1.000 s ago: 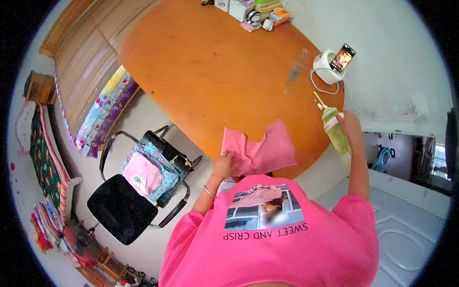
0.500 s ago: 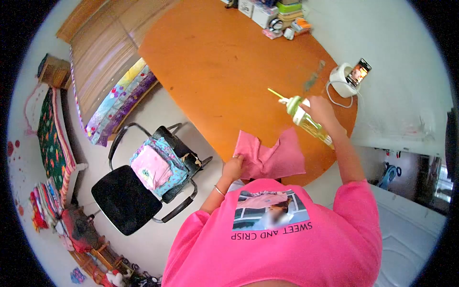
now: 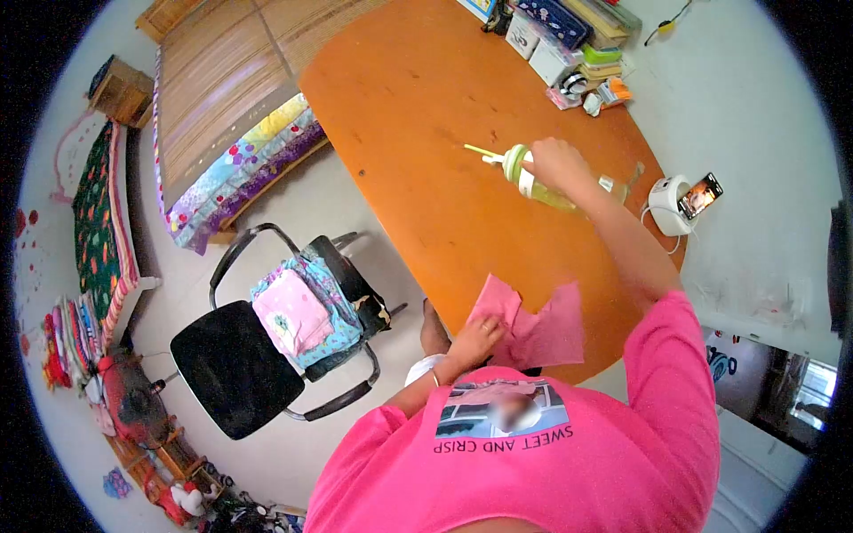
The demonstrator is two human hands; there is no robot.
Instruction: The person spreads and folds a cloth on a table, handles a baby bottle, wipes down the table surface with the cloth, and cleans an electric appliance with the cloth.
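Observation:
My right hand (image 3: 555, 164) grips a clear bottle (image 3: 533, 182) with a green cap and a thin yellow nozzle, tipped sideways over the middle of the orange oval table (image 3: 426, 133), nozzle pointing left. My left hand (image 3: 478, 338) rests on a pink cloth (image 3: 538, 324) that lies at the table's near edge, close to my body. I wear a bright pink shirt.
Boxes, tape and small items (image 3: 569, 44) are piled at the table's far end. A phone sits on a white stand (image 3: 680, 200) at the right rim. A black chair (image 3: 267, 346) holding folded clothes stands left of the table, with a bed (image 3: 222, 115) beyond.
My right hand has carried the bottle from the table's right edge out over its middle, tipping it sideways. My left hand stays on the pink cloth.

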